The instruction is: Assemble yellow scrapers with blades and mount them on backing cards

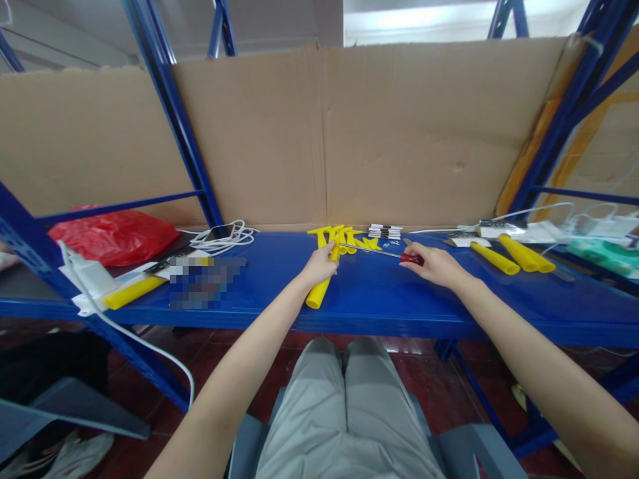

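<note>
The held tube (pixel 318 294) is bright yellow, like the T-shaped pieces (pixel 321 238) behind it; the screwdriver (pixel 411 260) is red with a silvery shaft. Table (pixel 279 279) and rack posts (pixel 172 113) — deep blue. The stacked strips (pixel 384 231) alternate white and black, the cardboard (pixel 399 120) is plain brown, the bag (pixel 110 233) red, the cable (pixel 234 234) white, the trousers (pixel 319 412) plain grey-green — and the floor (pixel 464 372) dark red.

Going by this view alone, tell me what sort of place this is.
Probably a small workshop or assembly station: a blue bench backed by cardboard, several similar yellow pieces, and a red-handled tool, likely a screwdriver, in the right hand.
</note>
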Tool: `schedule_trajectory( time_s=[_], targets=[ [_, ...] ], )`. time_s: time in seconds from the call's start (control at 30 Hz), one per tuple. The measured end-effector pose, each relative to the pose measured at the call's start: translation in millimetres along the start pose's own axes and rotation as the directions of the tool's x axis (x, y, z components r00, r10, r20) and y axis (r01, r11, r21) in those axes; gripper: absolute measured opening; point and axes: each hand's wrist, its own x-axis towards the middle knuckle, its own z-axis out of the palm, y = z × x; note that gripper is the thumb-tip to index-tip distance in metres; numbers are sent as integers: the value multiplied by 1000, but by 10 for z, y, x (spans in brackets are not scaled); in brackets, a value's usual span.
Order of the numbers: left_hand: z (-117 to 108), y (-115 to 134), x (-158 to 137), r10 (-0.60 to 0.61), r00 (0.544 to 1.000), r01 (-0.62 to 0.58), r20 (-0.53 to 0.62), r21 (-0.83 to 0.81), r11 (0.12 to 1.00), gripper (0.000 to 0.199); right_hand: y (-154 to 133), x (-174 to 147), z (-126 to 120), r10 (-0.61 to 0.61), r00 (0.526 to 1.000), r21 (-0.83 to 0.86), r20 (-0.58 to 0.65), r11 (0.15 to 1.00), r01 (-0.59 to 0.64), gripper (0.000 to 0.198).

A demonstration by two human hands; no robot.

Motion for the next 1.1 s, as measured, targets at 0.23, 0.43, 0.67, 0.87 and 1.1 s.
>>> schedule_trajectory(
  time_s=[0.23, 0.43, 0.67, 0.87, 1.1],
  targets=[
    [7, -35, 22, 4, 1000, -4, 4, 24, 1000, 68, -27, 0, -28, -29, 999, -39, 19, 999, 30, 20],
    [12, -40, 23, 6, 1000, -6, 4, 22, 1000, 69, -40, -3, -33, -32, 999, -37, 21, 999, 32, 20],
    [14, -38, 27, -1, 1000, 1, 17, -5, 1000, 69, -42, 9, -32, 0, 999, -61, 33, 998, 2, 19],
    [20, -38, 26, 7, 1000, -4, 30, -103, 995, 67, -42, 9, -38, 24, 998, -60, 56, 998, -21, 19],
    [7, 7, 5, -37, 999, 42, 30, -188, 981, 63, -27, 4, -43, 36, 997, -45, 64, 998, -33, 19]
  ],
)
